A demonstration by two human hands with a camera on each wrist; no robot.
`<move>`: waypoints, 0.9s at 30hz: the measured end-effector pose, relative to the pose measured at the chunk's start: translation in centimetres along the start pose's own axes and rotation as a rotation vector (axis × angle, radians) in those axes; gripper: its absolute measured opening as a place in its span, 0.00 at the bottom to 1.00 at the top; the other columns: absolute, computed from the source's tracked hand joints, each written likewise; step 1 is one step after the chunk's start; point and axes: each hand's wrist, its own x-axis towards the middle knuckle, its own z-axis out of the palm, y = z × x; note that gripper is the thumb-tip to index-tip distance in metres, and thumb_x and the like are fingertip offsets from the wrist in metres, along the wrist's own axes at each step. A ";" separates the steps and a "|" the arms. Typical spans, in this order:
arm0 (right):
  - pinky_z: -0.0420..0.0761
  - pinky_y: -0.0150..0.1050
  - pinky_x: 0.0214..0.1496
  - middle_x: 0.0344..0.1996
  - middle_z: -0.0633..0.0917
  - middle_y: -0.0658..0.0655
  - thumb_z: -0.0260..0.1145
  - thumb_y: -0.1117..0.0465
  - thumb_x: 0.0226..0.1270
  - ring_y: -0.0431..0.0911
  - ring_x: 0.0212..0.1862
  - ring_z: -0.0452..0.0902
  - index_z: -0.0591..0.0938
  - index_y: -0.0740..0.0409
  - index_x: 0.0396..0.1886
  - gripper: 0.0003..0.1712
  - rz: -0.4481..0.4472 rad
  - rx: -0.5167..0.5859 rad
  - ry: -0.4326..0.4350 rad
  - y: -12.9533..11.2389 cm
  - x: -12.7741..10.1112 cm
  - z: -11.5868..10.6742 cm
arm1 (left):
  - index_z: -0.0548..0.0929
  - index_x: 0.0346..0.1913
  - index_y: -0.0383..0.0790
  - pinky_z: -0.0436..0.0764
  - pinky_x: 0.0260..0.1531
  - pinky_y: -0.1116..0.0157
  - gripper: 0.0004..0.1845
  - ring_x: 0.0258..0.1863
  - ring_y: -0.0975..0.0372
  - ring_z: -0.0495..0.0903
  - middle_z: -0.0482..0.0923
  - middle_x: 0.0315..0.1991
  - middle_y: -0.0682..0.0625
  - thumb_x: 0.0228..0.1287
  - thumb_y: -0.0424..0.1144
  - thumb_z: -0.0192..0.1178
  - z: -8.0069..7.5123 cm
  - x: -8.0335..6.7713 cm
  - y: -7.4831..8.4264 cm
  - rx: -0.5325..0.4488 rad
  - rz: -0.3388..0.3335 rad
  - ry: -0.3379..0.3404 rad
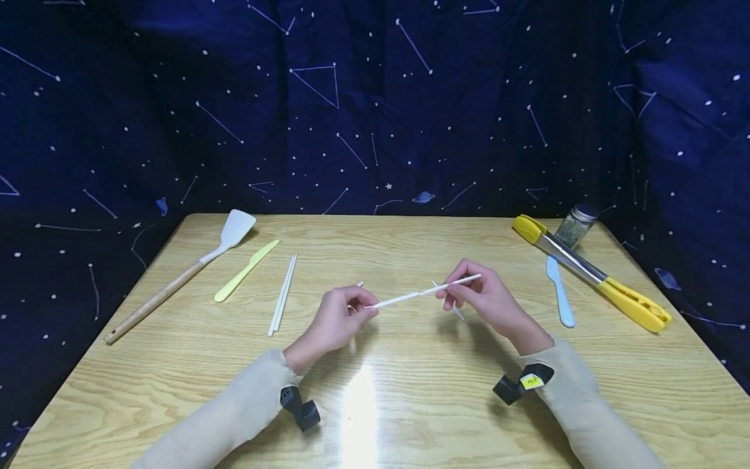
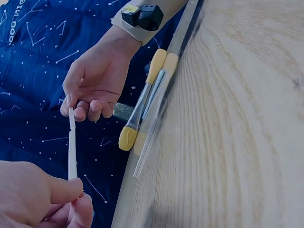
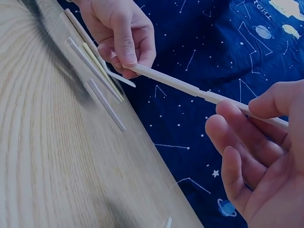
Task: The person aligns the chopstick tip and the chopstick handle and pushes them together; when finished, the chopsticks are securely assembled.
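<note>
My left hand (image 1: pixel 340 318) pinches a thin white chopstick (image 1: pixel 398 300) between thumb and fingers. Between thumb and forefinger, my right hand (image 1: pixel 485 298) holds a second white chopstick (image 1: pixel 469 279). Above the table, the two chopsticks meet nearly end to end, with a small step at the join, also seen in the right wrist view. Whether they are joined or just touch, I cannot tell. Behind the right hand, part of another white stick (image 1: pixel 459 314) shows; the tip of one more stick (image 1: pixel 360 284) peeks out past the left hand.
Left on the wooden table (image 1: pixel 410 410) lie a white spatula (image 1: pixel 193 270) with a wooden handle, a yellow knife (image 1: pixel 246 271) and a pair of white chopsticks (image 1: pixel 283 295). To the right are a blue knife (image 1: pixel 560 293), yellow tongs (image 1: pixel 592 273) and a glass jar (image 1: pixel 573 229).
</note>
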 end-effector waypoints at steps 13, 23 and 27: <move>0.77 0.34 0.27 0.27 0.87 0.49 0.53 0.74 0.69 0.44 0.22 0.78 0.74 0.62 0.33 0.06 -0.026 0.056 -0.058 0.4 -0.2 -0.5 | 0.86 0.33 0.32 0.73 0.24 0.73 0.03 0.24 0.66 0.71 0.80 0.27 0.45 0.56 0.25 0.65 0.3 -0.5 0.2 0.019 0.017 -0.046; 0.74 0.34 0.25 0.27 0.87 0.48 0.52 0.73 0.70 0.43 0.20 0.75 0.75 0.57 0.32 0.09 -0.040 0.095 -0.063 0.4 -0.3 -0.6 | 0.86 0.33 0.31 0.75 0.24 0.72 0.03 0.25 0.66 0.72 0.80 0.28 0.45 0.55 0.25 0.66 0.6 -0.6 0.2 0.010 0.027 -0.057; 0.74 0.32 0.26 0.27 0.87 0.48 0.52 0.72 0.71 0.46 0.20 0.75 0.75 0.58 0.32 0.09 -0.049 0.097 -0.057 0.5 -0.3 -0.6 | 0.85 0.34 0.31 0.74 0.22 0.74 0.03 0.24 0.66 0.72 0.80 0.27 0.44 0.56 0.25 0.66 0.7 -0.7 0.1 -0.021 0.011 -0.069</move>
